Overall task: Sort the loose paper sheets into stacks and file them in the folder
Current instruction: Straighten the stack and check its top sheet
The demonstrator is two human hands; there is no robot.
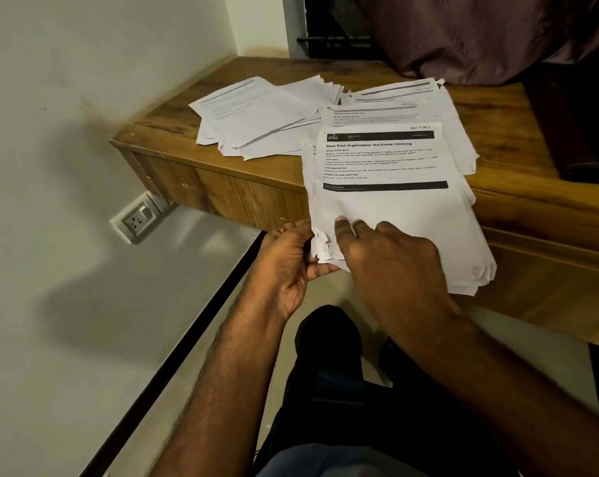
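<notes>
1. Left hand (286,266) pinches the crumpled near corner of a thick stack of white printed paper sheets (394,208).
2. Right hand (391,259) lies on it, fingers relaxed.
3. Stack overhangs the brown wooden worktop (174,132) at its front edge.
4. Loose white sheets (260,115) fanned near the back-left corner.

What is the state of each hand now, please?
Left hand: grips the crumpled corner of the paper stack.
Right hand: open, fingers resting on the stack.

Wooden ledge (518,108) along wall; wall socket (137,219) beneath; maroon cloth (463,32) behind.
</notes>
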